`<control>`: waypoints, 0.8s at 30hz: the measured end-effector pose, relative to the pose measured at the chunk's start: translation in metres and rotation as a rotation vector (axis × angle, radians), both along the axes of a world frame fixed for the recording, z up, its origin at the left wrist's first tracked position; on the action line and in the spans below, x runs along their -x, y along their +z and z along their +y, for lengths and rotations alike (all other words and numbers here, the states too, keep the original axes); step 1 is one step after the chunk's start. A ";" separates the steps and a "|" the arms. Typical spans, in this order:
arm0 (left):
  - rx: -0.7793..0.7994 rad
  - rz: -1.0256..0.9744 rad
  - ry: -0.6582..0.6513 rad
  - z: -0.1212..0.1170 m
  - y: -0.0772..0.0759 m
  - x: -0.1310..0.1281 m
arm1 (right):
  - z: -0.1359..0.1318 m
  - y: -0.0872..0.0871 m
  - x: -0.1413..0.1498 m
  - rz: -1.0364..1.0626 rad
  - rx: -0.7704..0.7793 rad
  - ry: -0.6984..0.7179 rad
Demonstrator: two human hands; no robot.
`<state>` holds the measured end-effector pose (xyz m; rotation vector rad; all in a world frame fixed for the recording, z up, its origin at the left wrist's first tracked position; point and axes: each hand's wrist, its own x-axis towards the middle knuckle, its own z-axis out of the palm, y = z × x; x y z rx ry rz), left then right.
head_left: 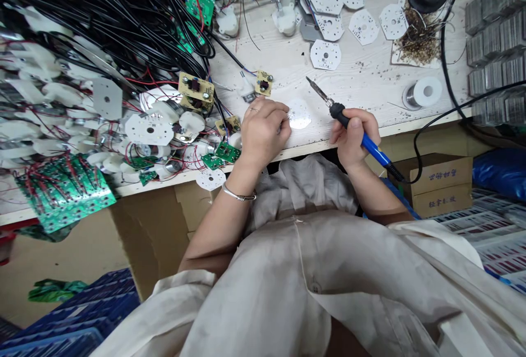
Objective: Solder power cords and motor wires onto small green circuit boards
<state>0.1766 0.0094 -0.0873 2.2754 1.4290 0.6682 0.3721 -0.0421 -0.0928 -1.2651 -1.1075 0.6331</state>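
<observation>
My right hand [355, 132] is wrapped round the blue handle of a soldering iron [372, 151], its bare tip pointing up and left over the table. My left hand [265, 129] rests at the table's front edge with fingers curled; what they hold, if anything, is hidden. Just right of those fingertips lies a white circuit board [299, 114], bright with glare. Behind my left hand is a small tan circuit board [263, 83] with parts on it, wired to a black cable. A white-bodied motor part [247, 88] lies beside that board.
Black cables [102, 11] and white motor units [53, 94] crowd the left. White octagonal boards [325, 54] lie at the back. A solder spool [427, 92] stands at right, near the iron's cord [419, 143]. Green boards [68, 190] overhang the front edge.
</observation>
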 end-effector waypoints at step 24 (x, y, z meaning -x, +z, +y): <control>0.028 0.069 0.093 0.020 0.028 0.019 | 0.089 0.009 -0.038 -0.960 0.141 0.253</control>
